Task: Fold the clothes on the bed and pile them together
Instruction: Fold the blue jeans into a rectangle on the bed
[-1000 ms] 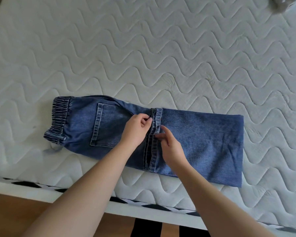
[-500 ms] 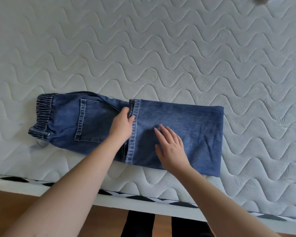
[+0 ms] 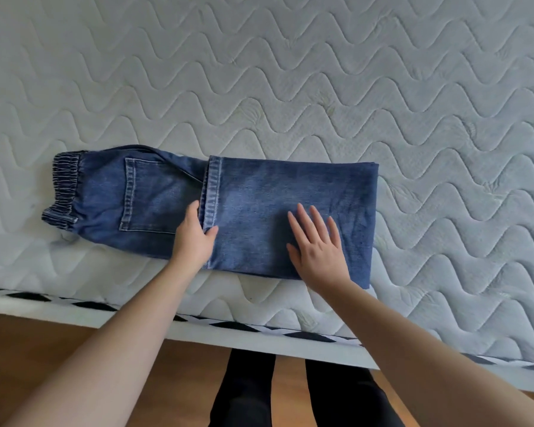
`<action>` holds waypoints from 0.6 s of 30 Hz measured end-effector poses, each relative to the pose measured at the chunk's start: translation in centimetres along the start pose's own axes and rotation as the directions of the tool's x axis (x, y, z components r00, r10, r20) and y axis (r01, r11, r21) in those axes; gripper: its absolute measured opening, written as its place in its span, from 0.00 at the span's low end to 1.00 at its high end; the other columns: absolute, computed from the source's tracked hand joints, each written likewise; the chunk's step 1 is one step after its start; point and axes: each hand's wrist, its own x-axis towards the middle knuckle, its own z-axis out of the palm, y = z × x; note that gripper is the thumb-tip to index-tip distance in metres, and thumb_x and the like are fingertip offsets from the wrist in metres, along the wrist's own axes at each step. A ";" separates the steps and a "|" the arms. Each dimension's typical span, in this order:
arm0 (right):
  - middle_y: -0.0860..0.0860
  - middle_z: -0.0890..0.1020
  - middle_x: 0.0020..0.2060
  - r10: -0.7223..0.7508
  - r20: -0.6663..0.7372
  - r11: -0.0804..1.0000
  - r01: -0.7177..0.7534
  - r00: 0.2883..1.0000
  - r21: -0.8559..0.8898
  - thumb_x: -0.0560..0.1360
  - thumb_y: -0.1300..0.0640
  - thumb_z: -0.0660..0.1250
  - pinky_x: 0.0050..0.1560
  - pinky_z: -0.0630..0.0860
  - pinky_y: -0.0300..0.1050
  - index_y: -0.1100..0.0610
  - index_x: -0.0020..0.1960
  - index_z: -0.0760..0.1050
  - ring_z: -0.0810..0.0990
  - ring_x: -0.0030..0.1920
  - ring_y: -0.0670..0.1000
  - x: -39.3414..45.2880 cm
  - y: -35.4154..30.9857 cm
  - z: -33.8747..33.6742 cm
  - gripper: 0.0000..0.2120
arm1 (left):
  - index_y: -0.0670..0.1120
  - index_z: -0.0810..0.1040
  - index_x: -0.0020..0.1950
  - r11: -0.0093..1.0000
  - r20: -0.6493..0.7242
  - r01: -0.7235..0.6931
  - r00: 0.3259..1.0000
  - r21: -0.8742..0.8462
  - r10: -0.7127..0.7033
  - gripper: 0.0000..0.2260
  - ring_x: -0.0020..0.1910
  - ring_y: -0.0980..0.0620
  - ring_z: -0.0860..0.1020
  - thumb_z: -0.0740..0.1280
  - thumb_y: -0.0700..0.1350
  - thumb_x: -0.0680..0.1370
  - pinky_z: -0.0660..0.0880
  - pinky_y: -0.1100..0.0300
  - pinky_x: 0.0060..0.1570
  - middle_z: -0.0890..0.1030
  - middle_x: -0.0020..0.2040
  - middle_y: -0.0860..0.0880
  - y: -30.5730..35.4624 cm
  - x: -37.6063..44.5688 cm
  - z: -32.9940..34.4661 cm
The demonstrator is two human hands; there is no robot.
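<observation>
A pair of blue jeans (image 3: 290,192) lies across the near part of the white quilted mattress (image 3: 290,72). The elastic waistband (image 3: 64,189) is at the left, and the legs are folded back over so their hems (image 3: 211,192) lie mid-length. My left hand (image 3: 193,238) rests at the hem edge, fingers straight along it and thumb lying on top of the hem. My right hand (image 3: 316,245) lies flat with spread fingers on the folded leg section, pressing it down.
The mattress edge with a black-and-white patterned trim (image 3: 244,326) runs along the bottom. Below it are the wooden floor (image 3: 43,349) and the person's dark-trousered legs (image 3: 290,392). No other clothes are in view.
My right hand let go of the hem, slid right and flattened on the folded legs. My left hand went from pinching the hem to resting along it.
</observation>
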 end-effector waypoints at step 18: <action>0.49 0.55 0.78 -0.028 -0.081 0.996 0.021 0.996 -0.082 0.81 0.41 0.53 0.77 0.46 0.48 0.49 0.79 0.53 0.53 0.78 0.49 7.8 7.1 -1.1 0.29 | 0.53 0.46 0.81 0.377 0.295 -0.627 0.707 0.681 0.643 0.28 0.79 0.50 0.51 0.45 0.59 0.82 0.48 0.47 0.77 0.49 0.81 0.51 5.3 5.6 7.8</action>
